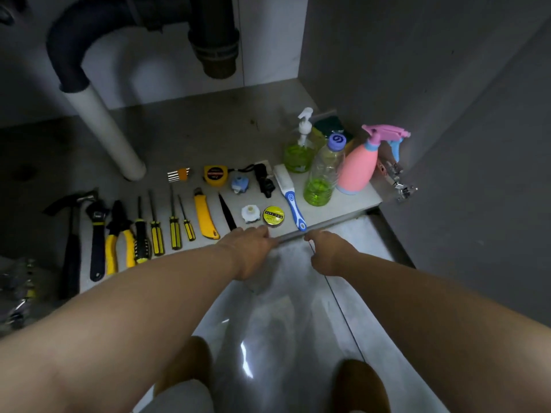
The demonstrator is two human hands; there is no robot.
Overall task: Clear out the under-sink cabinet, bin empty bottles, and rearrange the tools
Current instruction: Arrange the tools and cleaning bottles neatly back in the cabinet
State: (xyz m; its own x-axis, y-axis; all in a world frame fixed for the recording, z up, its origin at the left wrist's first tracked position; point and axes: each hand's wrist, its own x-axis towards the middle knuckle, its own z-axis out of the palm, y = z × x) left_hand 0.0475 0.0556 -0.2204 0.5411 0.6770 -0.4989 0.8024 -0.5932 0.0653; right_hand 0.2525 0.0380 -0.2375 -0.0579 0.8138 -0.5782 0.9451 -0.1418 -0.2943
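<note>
Tools [205, 217] laid in a row along the cabinet floor [208, 129] front edge [328, 223], bottles [357, 168] grouped at its right corner, left hand [253, 248] and right hand [328, 253] set at that edge, finger state cannot be told, open floor left behind the row, up to the white pipe [104, 129]

The fingers of the left hand [253, 248] and the right hand [328, 253] folded out of sight past the knuckles at the cabinet floor's front lip [328, 225], so their hold could not be told. At one o'clock, the sponge [325, 123] was mostly hidden behind the pump bottle [298, 150]. The drain pipes [214, 40] were cut off at twelve o'clock. At nine o'clock, blurred metal clutter [18, 287] ran off the edge. The small black object [264, 180], at twelve o'clock from the tape roll [273, 215], was too dark to name.
</note>
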